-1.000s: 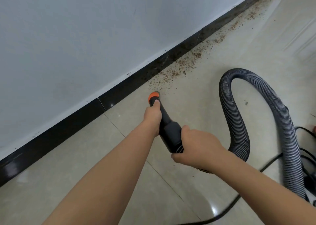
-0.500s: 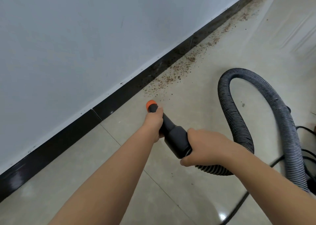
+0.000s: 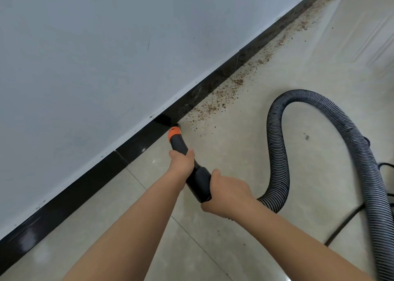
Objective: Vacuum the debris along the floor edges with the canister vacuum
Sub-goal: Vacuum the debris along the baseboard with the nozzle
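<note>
The nozzle [image 3: 187, 163], with its orange tip [image 3: 174, 133] at the foot of the black skirting [image 3: 136, 144], sits at the near end of the debris [image 3: 215, 105] strewn along the floor's edge under the wall. To do this step well, I would keep the tip low and tight against the skirting and draw it slowly along the trail toward the far corner, letting the hose [image 3: 277, 152] follow without kinking. The left hand [image 3: 182, 163] grips the nozzle's narrow neck, fingers wrapped closed around it. The right hand [image 3: 227, 192] clasps the thicker rear collar where the hose joins, fingers curled under and mostly hidden.
</note>
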### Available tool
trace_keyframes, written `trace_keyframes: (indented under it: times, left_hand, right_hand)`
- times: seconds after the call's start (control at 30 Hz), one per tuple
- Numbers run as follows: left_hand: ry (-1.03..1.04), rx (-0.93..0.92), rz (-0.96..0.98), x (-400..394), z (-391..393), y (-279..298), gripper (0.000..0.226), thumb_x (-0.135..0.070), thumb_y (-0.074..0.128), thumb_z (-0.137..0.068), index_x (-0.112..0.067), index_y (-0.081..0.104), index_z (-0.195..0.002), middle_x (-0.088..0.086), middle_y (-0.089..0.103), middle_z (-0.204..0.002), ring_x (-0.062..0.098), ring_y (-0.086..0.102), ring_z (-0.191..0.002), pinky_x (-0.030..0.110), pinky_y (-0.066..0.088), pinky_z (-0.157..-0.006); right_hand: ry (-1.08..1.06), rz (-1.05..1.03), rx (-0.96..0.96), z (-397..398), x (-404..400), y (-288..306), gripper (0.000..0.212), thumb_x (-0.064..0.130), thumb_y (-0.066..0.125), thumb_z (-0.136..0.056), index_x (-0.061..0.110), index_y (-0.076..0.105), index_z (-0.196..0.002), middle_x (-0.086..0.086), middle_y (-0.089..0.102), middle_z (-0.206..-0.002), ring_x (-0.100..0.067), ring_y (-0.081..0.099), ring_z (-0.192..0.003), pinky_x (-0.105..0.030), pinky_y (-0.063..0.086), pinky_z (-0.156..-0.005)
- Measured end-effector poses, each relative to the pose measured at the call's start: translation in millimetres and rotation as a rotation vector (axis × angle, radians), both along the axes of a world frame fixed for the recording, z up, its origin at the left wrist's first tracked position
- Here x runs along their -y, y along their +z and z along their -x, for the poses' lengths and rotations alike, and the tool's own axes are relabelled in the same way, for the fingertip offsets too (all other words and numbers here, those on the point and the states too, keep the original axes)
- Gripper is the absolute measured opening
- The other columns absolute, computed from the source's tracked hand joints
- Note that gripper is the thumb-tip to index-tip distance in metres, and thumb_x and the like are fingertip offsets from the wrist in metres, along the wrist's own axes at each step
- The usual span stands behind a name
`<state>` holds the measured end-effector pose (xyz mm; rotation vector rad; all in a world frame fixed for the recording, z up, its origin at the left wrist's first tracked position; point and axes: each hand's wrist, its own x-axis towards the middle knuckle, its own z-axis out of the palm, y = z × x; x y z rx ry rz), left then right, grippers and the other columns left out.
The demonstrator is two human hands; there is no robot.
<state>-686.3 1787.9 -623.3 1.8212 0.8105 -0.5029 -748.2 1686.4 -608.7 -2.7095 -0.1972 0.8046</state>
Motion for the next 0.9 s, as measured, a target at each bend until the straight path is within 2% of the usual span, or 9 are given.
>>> trace_keyframes:
  times: [0.1, 0.2, 0.37, 0.47, 0.57, 0.7, 0.77, 0.9]
  left_hand:
    - [0.016, 0.002, 0.019, 1, -1, -3, 0.053, -0.03, 0.038, -0.099, -0.009, 0.014, -0.142, 0.016, 0.041, -0.135, 0.035, 0.046, -0.117, 0.043, 0.043, -0.094]
    - [0.003, 0.035, 0.023, 2, -7, -4, 0.053, -0.028, 0.039, -0.098, -0.008, 0.015, -0.141, 0.017, 0.041, -0.134, 0.034, 0.047, -0.116, 0.043, 0.043, -0.093]
    - [0.022, 0.044, 0.066, 4, -10, -7, 0.054, -0.03, 0.042, -0.098, -0.01, 0.016, -0.141, 0.016, 0.041, -0.135, 0.035, 0.047, -0.116, 0.043, 0.044, -0.094]
    - [0.074, 0.051, 0.15, 3, -4, -3, 0.051, -0.028, 0.047, -0.096, -0.012, 0.023, -0.138, 0.013, 0.045, -0.126, 0.032, 0.05, -0.107, 0.044, 0.047, -0.09]
    - [0.077, 0.066, 0.157, 2, -5, 2, 0.046, -0.025, 0.05, -0.095, -0.01, 0.03, -0.133, 0.01, 0.047, -0.111, 0.027, 0.051, -0.094, 0.04, 0.047, -0.081]
    - [0.079, 0.059, 0.14, 5, -13, 3, 0.044, -0.025, 0.05, -0.095, -0.008, 0.033, -0.132, 0.013, 0.049, -0.113, 0.026, 0.052, -0.092, 0.038, 0.045, -0.077]
    - [0.079, 0.058, 0.132, 10, -13, 2, 0.044, -0.024, 0.05, -0.095, -0.008, 0.032, -0.132, 0.012, 0.049, -0.114, 0.027, 0.051, -0.094, 0.039, 0.045, -0.077]
    - [0.087, 0.058, 0.137, 16, -11, -1, 0.046, -0.021, 0.05, -0.095, -0.009, 0.028, -0.134, 0.013, 0.047, -0.116, 0.028, 0.05, -0.097, 0.041, 0.047, -0.081]
  right_hand:
    - [-0.004, -0.009, 0.01, -5, 1, -4, 0.043, 0.035, 0.059, -0.083, 0.011, 0.034, -0.11, 0.0, 0.045, -0.086, -0.02, 0.047, -0.075, -0.024, 0.026, -0.047]
    - [-0.017, -0.046, 0.008, -8, 3, -3, 0.042, 0.035, 0.059, -0.083, 0.014, 0.027, -0.099, 0.003, 0.04, -0.077, -0.02, 0.046, -0.074, -0.024, 0.026, -0.046]
    - [-0.024, -0.1, -0.009, -11, 10, -6, 0.045, 0.036, 0.062, -0.08, 0.016, 0.026, -0.097, 0.005, 0.038, -0.074, -0.019, 0.047, -0.074, -0.024, 0.029, -0.047]
    - [0.003, -0.105, -0.087, -21, 15, -1, 0.048, 0.037, 0.068, -0.075, 0.017, 0.03, -0.097, 0.007, 0.039, -0.074, -0.019, 0.049, -0.076, -0.025, 0.033, -0.049]
    - [0.065, -0.122, -0.225, -38, 16, 7, 0.047, 0.038, 0.072, -0.072, 0.017, 0.041, -0.099, 0.004, 0.049, -0.083, -0.018, 0.054, -0.083, -0.026, 0.044, -0.063]
    - [0.089, -0.179, -0.287, -52, 23, 7, 0.044, 0.037, 0.074, -0.071, 0.014, 0.057, -0.103, 0.0, 0.059, -0.092, -0.02, 0.061, -0.087, -0.031, 0.052, -0.075]
    - [0.095, -0.169, -0.275, -52, 28, 5, 0.045, 0.036, 0.074, -0.071, 0.013, 0.057, -0.106, -0.001, 0.059, -0.092, -0.02, 0.061, -0.087, -0.03, 0.051, -0.074]
    - [0.065, -0.222, -0.24, -45, 34, -5, 0.042, 0.031, 0.073, -0.072, 0.013, 0.049, -0.102, 0.001, 0.053, -0.086, -0.018, 0.055, -0.081, -0.024, 0.044, -0.06]
